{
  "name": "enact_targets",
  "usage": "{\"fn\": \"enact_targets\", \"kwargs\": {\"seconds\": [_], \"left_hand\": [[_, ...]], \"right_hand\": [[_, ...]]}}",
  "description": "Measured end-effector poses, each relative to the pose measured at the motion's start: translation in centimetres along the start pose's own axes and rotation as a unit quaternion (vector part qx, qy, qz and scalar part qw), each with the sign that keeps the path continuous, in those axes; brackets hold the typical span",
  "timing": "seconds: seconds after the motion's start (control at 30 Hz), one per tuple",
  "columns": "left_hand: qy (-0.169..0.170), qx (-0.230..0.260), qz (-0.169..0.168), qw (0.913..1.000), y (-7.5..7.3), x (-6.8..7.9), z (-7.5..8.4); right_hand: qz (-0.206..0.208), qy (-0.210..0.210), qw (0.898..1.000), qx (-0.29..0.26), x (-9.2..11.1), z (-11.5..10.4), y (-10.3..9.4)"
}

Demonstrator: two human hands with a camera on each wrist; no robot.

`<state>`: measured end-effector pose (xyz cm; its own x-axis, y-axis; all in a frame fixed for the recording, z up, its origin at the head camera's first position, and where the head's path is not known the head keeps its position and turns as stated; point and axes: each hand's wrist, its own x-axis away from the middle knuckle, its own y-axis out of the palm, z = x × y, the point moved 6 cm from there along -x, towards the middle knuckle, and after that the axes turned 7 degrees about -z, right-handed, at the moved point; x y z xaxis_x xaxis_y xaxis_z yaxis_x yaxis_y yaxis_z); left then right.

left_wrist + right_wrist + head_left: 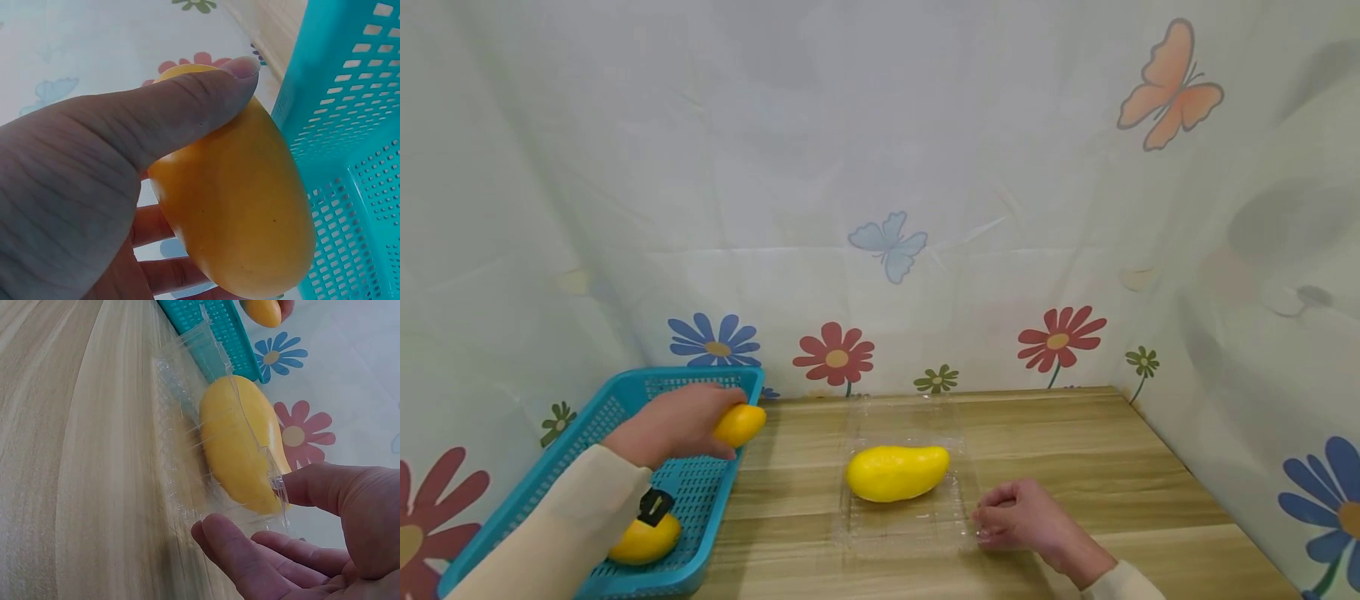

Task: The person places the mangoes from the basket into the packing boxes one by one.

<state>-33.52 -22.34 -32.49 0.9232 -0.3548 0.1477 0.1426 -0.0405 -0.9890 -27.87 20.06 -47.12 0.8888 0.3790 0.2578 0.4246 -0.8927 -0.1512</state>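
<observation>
My left hand [681, 423] holds a yellow mango [237, 200] above the right side of a blue perforated basket [706, 542]. The thumb lies across the top of the fruit and the fingers pass beneath it. Another mango [897, 475] lies on its side in a clear plastic box [917, 525] on the table. At the box's right edge, my right hand [1030, 523] pinches the rim, thumb inside and fingers outside, as the right wrist view shows. Inside the basket rests one more mango [643, 543], partly behind the left sleeve.
A black object [657, 506] with a light mark sits by the mango in the basket. The wooden table [1075, 450] meets a flower-printed curtain [805, 167] at the back and sides. The box's clear lid [902, 417] appears to lie open toward the curtain.
</observation>
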Motion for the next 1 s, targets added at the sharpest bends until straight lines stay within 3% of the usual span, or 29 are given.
{"fn": "enact_targets", "kwargs": {"seconds": [0.33, 0.53, 1.0], "left_hand": [[0.008, 0.0, 0.006, 1.0, 0.2, -0.2, 0.7], [0.003, 0.004, 0.007, 1.0, 0.4, -0.2, 1.7], [0.037, 0.007, 0.008, 0.9993, 0.7, -0.6, 5.6]], "right_hand": [[-0.011, 0.01, 1.0, 0.01, 0.5, -0.6, -0.1], [-0.024, -0.001, 1.0, -0.014, 0.4, -0.6, 0.2], [-0.024, 0.003, 0.997, -0.074, 0.4, 0.3, 0.0]]}}
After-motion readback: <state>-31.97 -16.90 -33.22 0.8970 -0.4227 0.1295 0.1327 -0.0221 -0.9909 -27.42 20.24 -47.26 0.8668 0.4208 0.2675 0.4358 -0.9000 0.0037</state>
